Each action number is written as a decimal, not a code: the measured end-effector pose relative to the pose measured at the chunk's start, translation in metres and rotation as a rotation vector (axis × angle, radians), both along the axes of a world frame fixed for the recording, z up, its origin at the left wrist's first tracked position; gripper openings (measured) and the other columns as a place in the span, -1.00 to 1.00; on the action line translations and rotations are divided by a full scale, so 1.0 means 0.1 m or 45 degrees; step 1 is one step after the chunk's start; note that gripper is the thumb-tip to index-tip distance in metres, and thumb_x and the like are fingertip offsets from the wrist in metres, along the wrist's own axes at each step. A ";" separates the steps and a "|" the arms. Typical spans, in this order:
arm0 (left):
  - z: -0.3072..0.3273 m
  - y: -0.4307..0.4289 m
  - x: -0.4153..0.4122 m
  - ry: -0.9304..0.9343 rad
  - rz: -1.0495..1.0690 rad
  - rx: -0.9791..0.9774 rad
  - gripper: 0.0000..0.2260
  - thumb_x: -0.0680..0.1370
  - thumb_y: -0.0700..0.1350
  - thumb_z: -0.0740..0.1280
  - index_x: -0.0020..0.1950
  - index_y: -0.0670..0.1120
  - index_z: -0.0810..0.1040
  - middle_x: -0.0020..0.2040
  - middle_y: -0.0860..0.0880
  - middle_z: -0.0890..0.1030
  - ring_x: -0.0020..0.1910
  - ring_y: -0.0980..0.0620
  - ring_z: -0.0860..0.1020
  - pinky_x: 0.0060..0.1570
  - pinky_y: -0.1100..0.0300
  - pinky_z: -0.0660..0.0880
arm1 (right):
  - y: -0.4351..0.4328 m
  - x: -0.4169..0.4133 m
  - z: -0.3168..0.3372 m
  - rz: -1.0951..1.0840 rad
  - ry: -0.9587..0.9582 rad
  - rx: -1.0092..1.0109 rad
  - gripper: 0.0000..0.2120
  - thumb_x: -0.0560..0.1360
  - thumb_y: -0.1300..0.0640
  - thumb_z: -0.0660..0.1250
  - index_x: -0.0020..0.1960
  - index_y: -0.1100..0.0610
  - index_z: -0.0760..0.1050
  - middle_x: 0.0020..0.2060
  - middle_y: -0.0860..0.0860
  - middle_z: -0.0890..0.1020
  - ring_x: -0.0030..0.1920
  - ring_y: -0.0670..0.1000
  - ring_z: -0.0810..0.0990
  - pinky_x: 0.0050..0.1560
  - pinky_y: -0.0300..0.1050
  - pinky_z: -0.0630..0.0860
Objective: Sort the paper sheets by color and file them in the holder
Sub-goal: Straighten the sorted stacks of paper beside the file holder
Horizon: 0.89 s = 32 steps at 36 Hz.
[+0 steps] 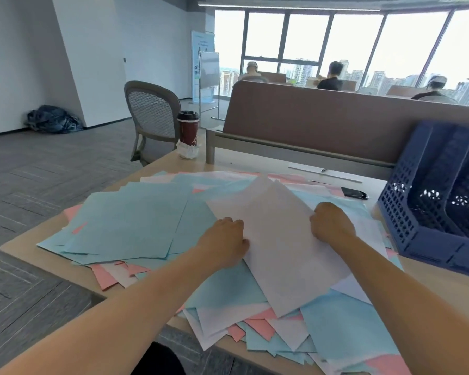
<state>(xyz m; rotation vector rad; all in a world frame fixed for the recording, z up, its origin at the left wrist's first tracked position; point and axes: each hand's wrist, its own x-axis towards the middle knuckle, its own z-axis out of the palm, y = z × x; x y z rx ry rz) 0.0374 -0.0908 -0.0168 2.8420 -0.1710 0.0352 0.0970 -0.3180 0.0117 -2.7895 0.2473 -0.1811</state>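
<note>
A wide heap of blue paper sheets (125,226), pink sheets (103,277) and white sheets (217,320) covers the wooden desk (38,255). On top lies a small stack of white sheets (279,239), tilted diagonally. My left hand (225,242) grips its left edge and my right hand (332,221) grips its right edge, fingers curled under the paper. A dark blue perforated file holder (428,212) stands on the desk at the right, its slots facing me; what the slots hold is unclear.
A red coffee cup (188,129) with crumpled tissue stands at the desk's far left corner. A brown partition (322,125) runs along the back. A black phone (355,192) lies near the holder. A grey chair (152,117) stands beyond the desk; people sit by the windows.
</note>
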 end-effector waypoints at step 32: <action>0.20 -0.30 0.14 0.270 0.663 -1.489 -0.79 0.54 -0.20 0.35 0.13 -0.25 0.49 -0.15 -0.17 0.53 -0.38 -0.05 0.48 -0.54 0.27 0.35 | 0.06 -0.23 -0.14 -0.134 0.085 0.153 -0.77 0.55 0.28 0.15 0.20 0.24 0.36 0.07 0.17 0.58 0.10 0.24 0.58 0.02 0.05 0.48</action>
